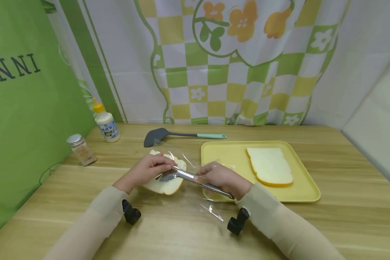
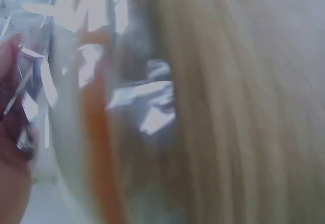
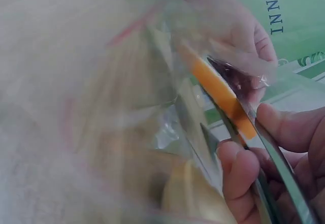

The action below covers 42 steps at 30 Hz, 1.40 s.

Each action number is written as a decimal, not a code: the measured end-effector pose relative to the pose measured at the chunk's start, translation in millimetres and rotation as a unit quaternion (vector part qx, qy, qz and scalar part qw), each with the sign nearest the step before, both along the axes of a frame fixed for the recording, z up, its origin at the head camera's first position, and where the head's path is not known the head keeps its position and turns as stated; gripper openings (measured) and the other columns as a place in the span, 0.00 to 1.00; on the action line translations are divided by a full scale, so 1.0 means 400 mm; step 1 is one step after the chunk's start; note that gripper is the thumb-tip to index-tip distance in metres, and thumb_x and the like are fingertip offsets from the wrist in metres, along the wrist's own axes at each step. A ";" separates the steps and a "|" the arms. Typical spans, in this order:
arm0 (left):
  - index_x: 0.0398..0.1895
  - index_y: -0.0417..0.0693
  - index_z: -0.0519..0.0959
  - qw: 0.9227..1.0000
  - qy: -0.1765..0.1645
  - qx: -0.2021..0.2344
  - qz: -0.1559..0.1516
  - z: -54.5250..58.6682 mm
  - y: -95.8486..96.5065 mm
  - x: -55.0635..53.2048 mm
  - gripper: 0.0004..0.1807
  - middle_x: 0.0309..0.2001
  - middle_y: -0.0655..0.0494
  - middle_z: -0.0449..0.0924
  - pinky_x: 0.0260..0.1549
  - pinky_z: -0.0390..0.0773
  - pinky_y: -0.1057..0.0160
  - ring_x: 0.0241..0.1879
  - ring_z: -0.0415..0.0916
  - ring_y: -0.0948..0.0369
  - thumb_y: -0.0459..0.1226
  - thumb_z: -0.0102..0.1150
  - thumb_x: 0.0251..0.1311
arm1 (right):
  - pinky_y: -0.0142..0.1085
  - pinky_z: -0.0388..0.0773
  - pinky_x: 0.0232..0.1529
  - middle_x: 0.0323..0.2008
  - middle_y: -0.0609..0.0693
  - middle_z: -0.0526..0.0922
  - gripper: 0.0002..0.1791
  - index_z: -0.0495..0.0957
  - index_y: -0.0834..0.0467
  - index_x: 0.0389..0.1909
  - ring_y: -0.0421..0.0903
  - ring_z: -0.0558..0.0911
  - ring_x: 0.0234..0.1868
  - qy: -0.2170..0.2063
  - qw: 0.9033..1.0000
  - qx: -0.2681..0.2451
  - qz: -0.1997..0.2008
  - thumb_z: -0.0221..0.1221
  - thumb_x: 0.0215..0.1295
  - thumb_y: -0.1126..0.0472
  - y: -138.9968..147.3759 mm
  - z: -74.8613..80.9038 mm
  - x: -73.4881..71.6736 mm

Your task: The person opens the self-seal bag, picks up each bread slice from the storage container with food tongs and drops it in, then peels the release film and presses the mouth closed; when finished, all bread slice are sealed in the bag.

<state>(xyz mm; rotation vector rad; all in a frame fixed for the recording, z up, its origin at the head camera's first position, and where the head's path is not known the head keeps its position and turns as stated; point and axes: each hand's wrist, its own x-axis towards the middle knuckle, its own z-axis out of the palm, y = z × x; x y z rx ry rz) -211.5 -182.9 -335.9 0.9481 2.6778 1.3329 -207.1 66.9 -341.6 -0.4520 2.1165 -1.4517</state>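
Metal tongs (image 1: 186, 176) are held in my right hand (image 1: 219, 177), thumb on one arm and fingers on the other in the right wrist view. Their tips pinch a white bread slice (image 1: 169, 186) with an orange crust (image 3: 218, 89). Around the slice lies a clear plastic bag (image 3: 117, 107), with thin red lines along its opening. My left hand (image 1: 149, 168) pinches the bag's film above the slice, close to the tongs' tips. In the left wrist view, shiny film (image 2: 147, 102) covers the crust edge, blurred.
To the right, a yellow tray (image 1: 211, 147) bears another bread slice (image 1: 269, 166); the bag overlaps its left side. Behind the hands lies a dark spatula (image 1: 156, 137) with a mint handle. A yellow-capped squeeze bottle (image 1: 108, 124) and a spice jar (image 1: 82, 150) stand at the left.
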 end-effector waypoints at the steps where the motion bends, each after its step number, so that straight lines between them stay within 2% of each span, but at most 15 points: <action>1: 0.38 0.41 0.83 1.000 -0.014 -0.006 0.002 -0.002 -0.003 -0.002 0.08 0.39 0.50 0.84 0.50 0.71 0.62 0.35 0.76 0.66 0.31 0.55 0.61 | 0.28 0.67 0.14 0.13 0.49 0.71 0.10 0.77 0.72 0.36 0.40 0.69 0.11 -0.014 1.000 0.002 -0.005 0.56 0.61 0.66 -0.001 -0.002 0.001; 2: 0.38 0.41 0.83 0.999 -0.030 -0.012 0.003 -0.005 -0.006 -0.004 0.08 0.39 0.49 0.83 0.42 0.74 0.64 0.32 0.75 0.66 0.32 0.54 0.62 | 0.28 0.67 0.14 0.13 0.49 0.71 0.10 0.77 0.71 0.36 0.40 0.69 0.11 -0.025 1.000 0.006 -0.010 0.57 0.61 0.66 -0.002 -0.002 0.002; 4: 0.39 0.41 0.83 0.998 -0.055 -0.020 0.010 -0.010 -0.014 -0.006 0.09 0.39 0.49 0.83 0.29 0.74 0.67 0.27 0.72 0.65 0.34 0.53 0.63 | 0.29 0.67 0.14 0.12 0.50 0.70 0.11 0.77 0.72 0.36 0.40 0.68 0.11 -0.038 0.999 0.013 -0.007 0.56 0.62 0.66 -0.004 -0.002 0.001; 5: 0.40 0.41 0.83 0.998 -0.064 -0.019 0.014 -0.013 -0.018 -0.007 0.10 0.38 0.48 0.83 0.25 0.74 0.67 0.26 0.72 0.64 0.34 0.53 0.64 | 0.29 0.67 0.14 0.12 0.50 0.69 0.10 0.77 0.72 0.36 0.40 0.68 0.11 -0.042 0.999 0.018 -0.004 0.56 0.62 0.66 -0.005 0.001 0.000; 7: 0.41 0.39 0.82 0.997 -0.073 -0.014 0.025 -0.015 -0.026 -0.009 0.11 0.37 0.47 0.83 0.25 0.74 0.66 0.26 0.73 0.64 0.35 0.52 0.64 | 0.29 0.67 0.15 0.13 0.49 0.68 0.11 0.77 0.72 0.35 0.40 0.67 0.11 -0.032 0.999 0.030 0.009 0.56 0.62 0.65 -0.006 0.013 -0.003; 13: 0.41 0.38 0.81 0.997 -0.056 -0.006 0.056 0.001 -0.043 -0.009 0.11 0.38 0.47 0.82 0.36 0.77 0.64 0.35 0.76 0.61 0.34 0.51 0.64 | 0.32 0.70 0.19 0.17 0.50 0.69 0.13 0.79 0.70 0.35 0.42 0.68 0.17 0.003 0.995 0.096 0.041 0.55 0.65 0.61 0.005 0.068 -0.018; 16: 0.40 0.38 0.81 0.996 -0.048 0.003 0.070 0.004 -0.054 -0.010 0.10 0.38 0.47 0.82 0.45 0.75 0.56 0.39 0.78 0.57 0.34 0.51 0.65 | 0.34 0.72 0.22 0.20 0.51 0.72 0.14 0.80 0.67 0.39 0.43 0.69 0.20 0.007 0.991 0.125 0.045 0.55 0.65 0.59 0.023 0.086 -0.022; 20: 0.40 0.38 0.81 0.994 -0.038 0.007 0.098 -0.001 -0.068 -0.011 0.10 0.42 0.45 0.82 0.54 0.69 0.46 0.48 0.76 0.50 0.34 0.51 0.65 | 0.35 0.74 0.25 0.24 0.53 0.74 0.15 0.80 0.65 0.43 0.44 0.71 0.22 0.005 0.989 0.141 0.041 0.56 0.65 0.57 0.053 0.096 -0.023; 22: 0.41 0.38 0.81 0.993 -0.033 0.001 0.116 -0.002 -0.074 -0.010 0.11 0.45 0.44 0.81 0.54 0.69 0.46 0.51 0.74 0.48 0.35 0.51 0.65 | 0.35 0.73 0.25 0.26 0.55 0.75 0.16 0.79 0.65 0.44 0.45 0.71 0.23 0.002 0.989 0.140 0.036 0.56 0.64 0.57 0.070 0.098 -0.023; 26: 0.44 0.39 0.81 0.988 -0.034 -0.002 0.149 -0.006 -0.088 -0.009 0.13 0.47 0.44 0.80 0.52 0.70 0.47 0.51 0.74 0.48 0.36 0.51 0.66 | 0.34 0.74 0.26 0.31 0.58 0.77 0.18 0.77 0.67 0.48 0.45 0.72 0.25 0.004 0.991 0.133 0.035 0.56 0.64 0.58 0.111 0.105 -0.022; 31: 0.46 0.38 0.80 0.984 -0.046 0.019 0.170 -0.011 -0.098 -0.009 0.14 0.49 0.43 0.79 0.50 0.72 0.50 0.51 0.74 0.49 0.38 0.50 0.66 | 0.38 0.75 0.30 0.35 0.60 0.78 0.19 0.76 0.65 0.50 0.48 0.74 0.30 0.016 0.990 0.138 0.027 0.56 0.64 0.56 0.174 0.120 -0.019; 36: 0.45 0.37 0.80 0.982 -0.039 0.037 0.180 -0.014 -0.101 -0.009 0.13 0.48 0.44 0.80 0.47 0.73 0.57 0.50 0.74 0.51 0.37 0.51 0.65 | 0.40 0.75 0.33 0.43 0.61 0.76 0.23 0.73 0.66 0.54 0.50 0.75 0.35 0.049 0.990 0.126 0.033 0.55 0.65 0.54 0.251 0.134 -0.018; 42: 0.44 0.38 0.81 0.980 -0.033 0.043 0.191 -0.019 -0.101 -0.008 0.14 0.47 0.45 0.81 0.44 0.74 0.62 0.48 0.75 0.56 0.38 0.53 0.64 | 0.39 0.76 0.31 0.36 0.59 0.76 0.27 0.68 0.71 0.58 0.47 0.74 0.33 0.073 0.992 0.105 0.003 0.56 0.64 0.56 0.369 0.125 -0.016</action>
